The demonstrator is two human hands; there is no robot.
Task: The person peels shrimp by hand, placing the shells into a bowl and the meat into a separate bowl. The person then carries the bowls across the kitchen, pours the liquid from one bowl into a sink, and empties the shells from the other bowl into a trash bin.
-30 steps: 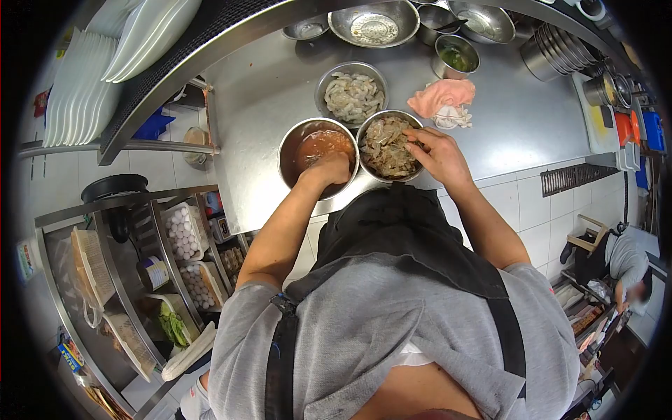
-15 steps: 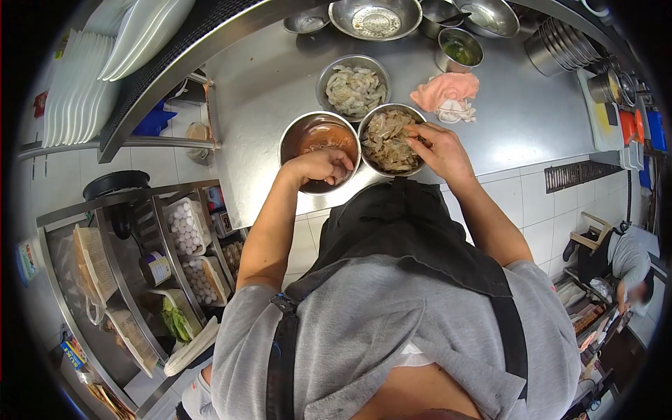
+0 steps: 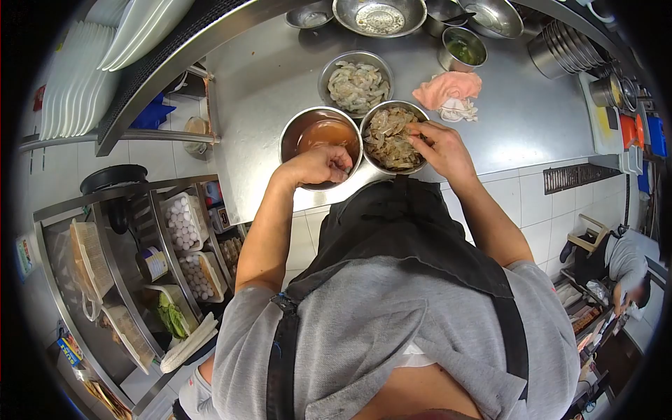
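Observation:
My left hand (image 3: 323, 165) is over the near side of a metal bowl of reddish-brown liquid (image 3: 297, 123), fingers curled together; what they hold, if anything, is too small to name. My right hand (image 3: 437, 145) reaches over the right edge of a metal bowl (image 3: 361, 130) filled with shrimp shells (image 3: 392, 140). Its thumb and fingertips are pinched at the shells, and I cannot make out what lies between them. Behind these two bowls, a third bowl (image 3: 322, 78) holds peeled, pale shrimp (image 3: 357, 87).
A pink and white cloth (image 3: 448, 91) lies on the steel table (image 3: 518, 133), with a pot of green contents (image 3: 463, 50) behind it. More metal bowls (image 3: 379, 17) line the back. Shelves with eggs (image 3: 183, 224) stand at left. Another person (image 3: 623, 259) is at far right.
My left hand has lifted slightly and its fingers are more curled. My right hand stays at the shells with little movement. The view has shifted slightly.

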